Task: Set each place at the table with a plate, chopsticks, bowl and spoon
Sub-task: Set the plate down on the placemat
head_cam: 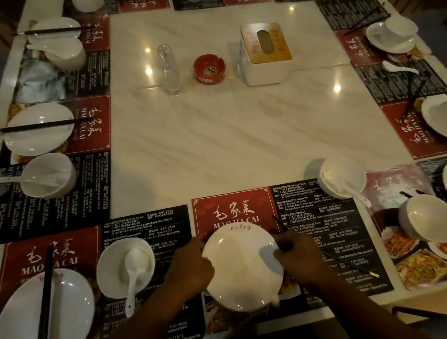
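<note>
Marble table [226,139] was seen dimly lit, ringed with printed placemats [156,269]. White plate [243,266] sat on the near middle mat, gripped at both rims: left hand [188,269] curled closed, right hand [296,257] also pinching chopsticks [347,262].

The marble middle of the table [240,137] lies open to me, apart from a cluster in the upper centre: a glass [169,70], a red ashtray [209,68] and a tissue box [265,53]. Every edge is crowded. At lower left a bowl [124,267] with its spoon [133,276] sits near my left hand [188,269]. At lower right another bowl [341,176] and, I think, loose chopsticks [347,262] block my right hand [299,257].
</note>
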A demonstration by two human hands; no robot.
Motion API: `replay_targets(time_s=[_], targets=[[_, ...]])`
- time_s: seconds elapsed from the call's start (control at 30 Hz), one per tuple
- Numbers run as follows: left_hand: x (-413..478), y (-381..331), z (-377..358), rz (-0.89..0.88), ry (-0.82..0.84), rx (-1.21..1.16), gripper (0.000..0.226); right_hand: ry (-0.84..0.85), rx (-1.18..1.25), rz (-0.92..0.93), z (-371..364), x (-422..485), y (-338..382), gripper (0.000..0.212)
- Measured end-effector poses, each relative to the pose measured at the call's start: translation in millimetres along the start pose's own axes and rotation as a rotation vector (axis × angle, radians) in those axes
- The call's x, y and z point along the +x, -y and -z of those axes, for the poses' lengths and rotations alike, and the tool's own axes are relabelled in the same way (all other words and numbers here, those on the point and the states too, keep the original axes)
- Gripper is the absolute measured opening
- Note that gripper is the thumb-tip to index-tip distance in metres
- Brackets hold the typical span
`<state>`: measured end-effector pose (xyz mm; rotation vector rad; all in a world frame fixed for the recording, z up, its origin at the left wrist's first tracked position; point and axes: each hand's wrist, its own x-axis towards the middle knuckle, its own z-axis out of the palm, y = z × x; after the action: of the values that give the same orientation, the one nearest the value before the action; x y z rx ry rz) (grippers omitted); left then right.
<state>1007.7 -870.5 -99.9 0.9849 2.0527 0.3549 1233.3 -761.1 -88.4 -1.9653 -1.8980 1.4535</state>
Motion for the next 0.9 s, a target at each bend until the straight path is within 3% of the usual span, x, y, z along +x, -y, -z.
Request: replay_targets(time_s=[0.13, 0.3, 0.5, 0.9], targets=[[-7, 3, -7, -0.019, -0.053, 0.023, 0.017, -0.025, -0.058, 0.045, -2, -1, -8, 0.027], [-11, 2, -10, -0.057, -0.022, -0.031, 0.033, -0.045, -0.064, 0.086, -3, 3, -15, 0.024], [-11, 0, -13, -0.042, -0.034, -0.063, 0.031, -0.048, -0.062, 0.116, 1, 6, -17, 0.03], [-15, -3, -19, -0.058, -0.085, -0.047, 0.03, -0.079, -0.088, 0.13, 6, 11, -16, 0.021]])
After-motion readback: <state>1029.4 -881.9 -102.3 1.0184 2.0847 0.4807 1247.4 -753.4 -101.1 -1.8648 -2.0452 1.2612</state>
